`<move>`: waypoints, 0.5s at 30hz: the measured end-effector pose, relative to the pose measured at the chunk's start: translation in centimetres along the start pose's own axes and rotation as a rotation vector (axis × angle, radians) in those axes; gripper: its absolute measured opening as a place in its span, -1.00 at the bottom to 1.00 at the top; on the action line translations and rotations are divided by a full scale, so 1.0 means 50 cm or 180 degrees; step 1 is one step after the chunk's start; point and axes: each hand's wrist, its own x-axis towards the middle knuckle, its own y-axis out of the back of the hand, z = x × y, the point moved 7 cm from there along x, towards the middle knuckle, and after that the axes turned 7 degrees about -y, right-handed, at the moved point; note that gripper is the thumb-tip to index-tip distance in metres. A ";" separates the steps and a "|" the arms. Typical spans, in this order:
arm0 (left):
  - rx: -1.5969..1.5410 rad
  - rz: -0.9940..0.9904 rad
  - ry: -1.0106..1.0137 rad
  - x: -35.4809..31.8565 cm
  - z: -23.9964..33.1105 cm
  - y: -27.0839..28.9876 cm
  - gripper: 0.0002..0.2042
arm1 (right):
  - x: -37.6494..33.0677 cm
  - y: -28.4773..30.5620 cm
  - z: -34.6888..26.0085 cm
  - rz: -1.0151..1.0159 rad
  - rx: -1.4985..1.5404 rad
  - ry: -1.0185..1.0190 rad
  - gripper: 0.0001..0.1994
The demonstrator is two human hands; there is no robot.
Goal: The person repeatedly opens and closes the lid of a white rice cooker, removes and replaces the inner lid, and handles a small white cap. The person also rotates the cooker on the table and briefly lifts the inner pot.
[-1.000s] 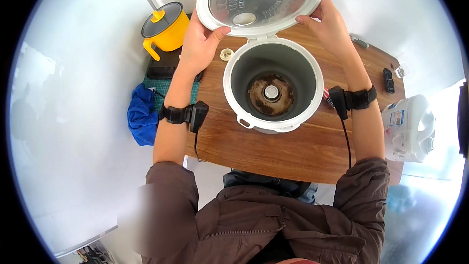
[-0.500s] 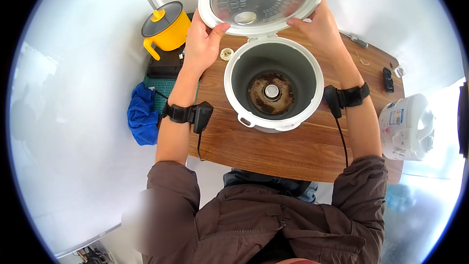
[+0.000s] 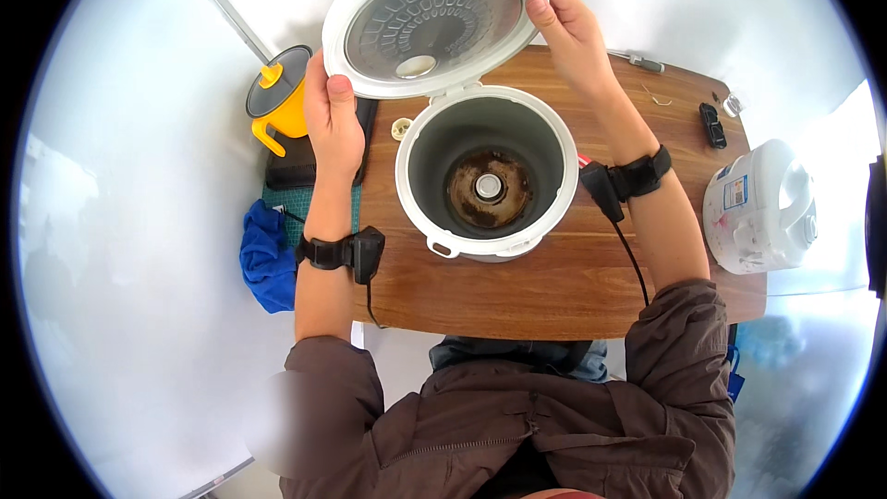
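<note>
A white rice cooker [image 3: 434,226] stands open on the wooden table [image 3: 554,286]. Its inner pot is absent, and the stained heating plate [image 3: 488,188] shows at the bottom. The hinged lid [image 3: 427,20] is raised, its grey inner plate facing me. My left hand [image 3: 333,120] grips the lid's left rim with the thumb on top. My right hand [image 3: 565,28] holds the lid's right rim. Both wrists wear black bands with cables.
A yellow pot with a dark lid [image 3: 275,102] sits at the table's left on a dark tray [image 3: 296,166]. A blue cloth [image 3: 266,259] lies lower left. A second white rice cooker [image 3: 762,208] stands at the right edge, near a small black object [image 3: 711,125].
The lid appears tilted a little further back, with both hands following its rim. The cooker body has stayed in place.
</note>
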 end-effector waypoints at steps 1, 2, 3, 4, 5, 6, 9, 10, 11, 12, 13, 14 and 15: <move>-0.0028 0.0050 0.0021 -0.001 -0.003 0.000 -0.48 | 0.000 0.002 0.000 0.0062 -0.0005 -0.0018 -0.54; -0.0064 0.0090 0.0015 -0.001 -0.004 -0.001 -0.50 | 0.000 0.002 0.000 0.0113 -0.0009 -0.0040 -0.56; -0.0098 0.0131 0.0008 -0.002 -0.005 -0.002 -0.51 | 0.000 0.001 0.000 0.0102 -0.0002 -0.0060 -0.56; -0.0130 0.0175 0.0001 -0.002 -0.004 -0.003 -0.52 | 0.000 0.002 0.000 0.0089 0.0007 -0.0079 -0.56; -0.0090 0.0171 0.0063 -0.002 -0.006 -0.002 -0.52 | 0.001 -0.001 0.001 0.0060 0.0021 -0.0099 -0.56; -0.0047 0.0171 0.0124 -0.003 -0.007 0.000 -0.53 | 0.001 -0.001 0.002 0.0068 0.0004 -0.0060 -0.56; 0.0134 0.0079 0.0132 0.001 0.004 -0.002 -0.52 | 0.005 0.002 0.008 0.0092 -0.0004 0.0015 -0.55; 0.0206 0.0034 0.0112 0.004 0.008 -0.006 -0.51 | 0.004 0.007 0.011 0.0123 -0.0005 -0.0009 -0.55; 0.0242 0.0026 0.0037 0.008 0.015 -0.010 -0.50 | 0.002 0.011 0.014 0.0146 0.0001 -0.0030 -0.54; 0.0208 0.0017 -0.0045 0.007 0.022 -0.016 -0.48 | -0.001 0.013 0.015 0.0067 -0.0004 -0.0118 -0.53; 0.0170 0.0001 -0.0128 0.009 0.028 -0.019 -0.46 | -0.005 0.011 0.010 0.0082 0.0023 -0.0072 -0.53; 0.0131 -0.0017 -0.0205 0.007 0.036 -0.020 -0.44 | -0.008 0.006 -0.001 0.0101 0.0048 -0.0032 -0.53; 0.0146 -0.0013 -0.0414 0.009 0.049 -0.020 -0.42 | -0.012 0.003 -0.008 0.0123 0.0074 0.0007 -0.53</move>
